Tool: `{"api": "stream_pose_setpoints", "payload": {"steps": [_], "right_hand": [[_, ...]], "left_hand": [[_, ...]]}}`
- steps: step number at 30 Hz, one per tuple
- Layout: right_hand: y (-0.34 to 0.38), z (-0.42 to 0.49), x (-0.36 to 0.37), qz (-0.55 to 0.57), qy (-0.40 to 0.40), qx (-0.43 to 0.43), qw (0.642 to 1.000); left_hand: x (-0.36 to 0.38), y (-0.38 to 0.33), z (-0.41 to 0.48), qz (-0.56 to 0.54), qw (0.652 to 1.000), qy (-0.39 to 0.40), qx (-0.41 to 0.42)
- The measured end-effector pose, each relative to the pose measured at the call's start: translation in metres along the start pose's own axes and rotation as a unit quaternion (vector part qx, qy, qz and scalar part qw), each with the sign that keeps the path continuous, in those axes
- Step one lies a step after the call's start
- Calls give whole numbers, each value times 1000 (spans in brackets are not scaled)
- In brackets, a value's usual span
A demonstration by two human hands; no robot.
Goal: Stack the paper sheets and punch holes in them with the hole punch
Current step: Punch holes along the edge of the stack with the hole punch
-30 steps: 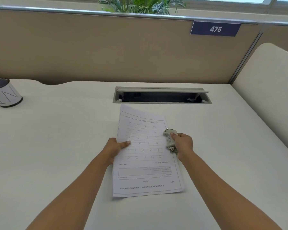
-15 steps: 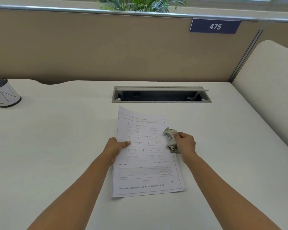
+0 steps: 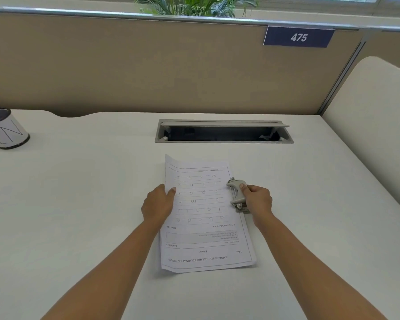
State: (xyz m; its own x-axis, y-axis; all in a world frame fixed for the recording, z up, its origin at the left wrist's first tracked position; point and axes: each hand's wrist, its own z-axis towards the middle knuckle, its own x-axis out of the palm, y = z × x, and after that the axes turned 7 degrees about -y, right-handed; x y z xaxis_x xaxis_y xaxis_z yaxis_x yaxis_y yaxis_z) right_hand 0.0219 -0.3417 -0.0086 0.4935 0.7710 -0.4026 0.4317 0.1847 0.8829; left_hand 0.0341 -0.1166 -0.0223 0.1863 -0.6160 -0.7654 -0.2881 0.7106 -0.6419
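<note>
The sheets (image 3: pixel 203 227) lie stacked mid-surface (image 3: pixel 79 204). The left hand (image 3: pixel 158 204) pinches their left edge, thumb on top, probably so nothing slides. The right hand (image 3: pixel 256 200) grips the punch (image 3: pixel 237 195) on the right edge, ready to squeeze I'd guess.

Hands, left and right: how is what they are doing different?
The left hand holds the paper sheets at their left edge; the right hand grips the hole punch at their right edge. The left hand's thumb lies on paper, the right hand's on the punch. Both work on the same sheets on the table.
</note>
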Motion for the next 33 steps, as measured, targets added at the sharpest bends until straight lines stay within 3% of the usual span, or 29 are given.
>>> {"api": "stream_pose_setpoints", "payload": {"steps": [8, 22, 33], "right_hand": [[-1, 1, 0, -1, 0, 0, 1000], [-4, 2, 1, 5, -5, -14, 1000], [-9, 13, -10, 4, 41, 10, 999]], "left_hand": [[2, 4, 1, -75, 996, -32, 28], [7, 5, -3, 31, 997, -56, 46], [6, 4, -4, 37, 997, -56, 43]]}}
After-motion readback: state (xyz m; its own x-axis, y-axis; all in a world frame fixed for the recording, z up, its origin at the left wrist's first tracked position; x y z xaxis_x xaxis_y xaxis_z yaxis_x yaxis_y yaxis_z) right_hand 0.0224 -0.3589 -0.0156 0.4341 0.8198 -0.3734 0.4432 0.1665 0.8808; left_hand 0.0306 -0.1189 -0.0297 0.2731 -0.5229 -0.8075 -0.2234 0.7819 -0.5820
